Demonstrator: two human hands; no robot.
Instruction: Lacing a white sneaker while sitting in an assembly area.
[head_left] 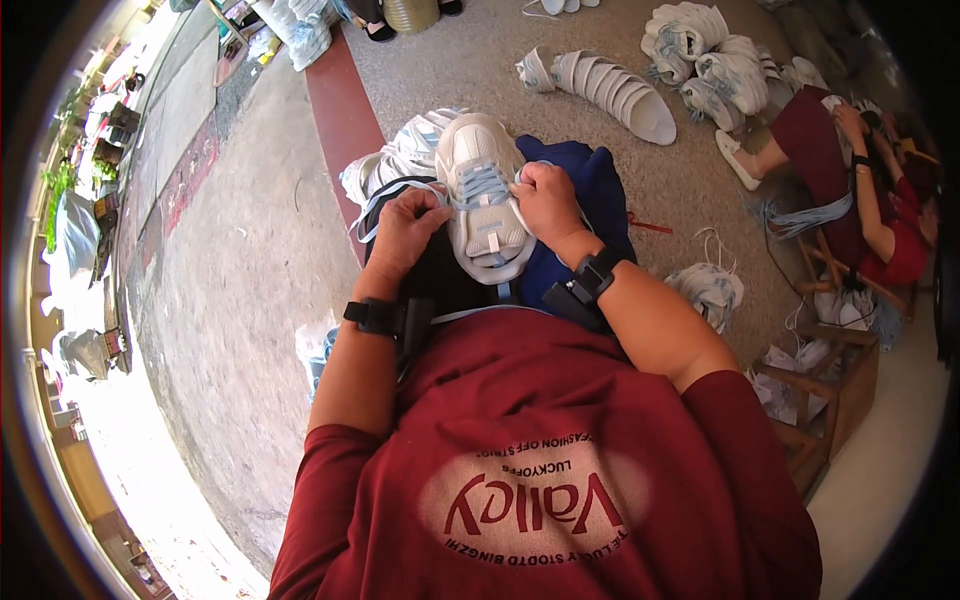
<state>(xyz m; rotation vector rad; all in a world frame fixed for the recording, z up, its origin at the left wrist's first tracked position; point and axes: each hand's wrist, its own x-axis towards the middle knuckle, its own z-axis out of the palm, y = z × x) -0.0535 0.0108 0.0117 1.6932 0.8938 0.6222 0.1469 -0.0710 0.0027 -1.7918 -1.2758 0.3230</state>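
A white-and-grey sneaker (482, 137) rests on my lap, its toe pointing away from me. Light blue laces (483, 186) cross its tongue. At its left side my left hand (404, 232) is closed in a pinch by the shoe's collar, and a loop of pale blue lace runs out beside the fingers. My right hand (552, 203) pinches lace at the right edge of the eyelets, its fingertips against the shoe. More white sneakers (408, 146) lie just beyond, to the left. Dark blue cloth (602, 195) spreads under the right hand.
A curved row of nested white shoe pieces (605, 88) lies on the floor ahead. Piled white shoes (715, 65) stand at far right. Another person (885, 190) sits there, near a bundle of blue laces (808, 215). Close on my right is a wooden stool (845, 385).
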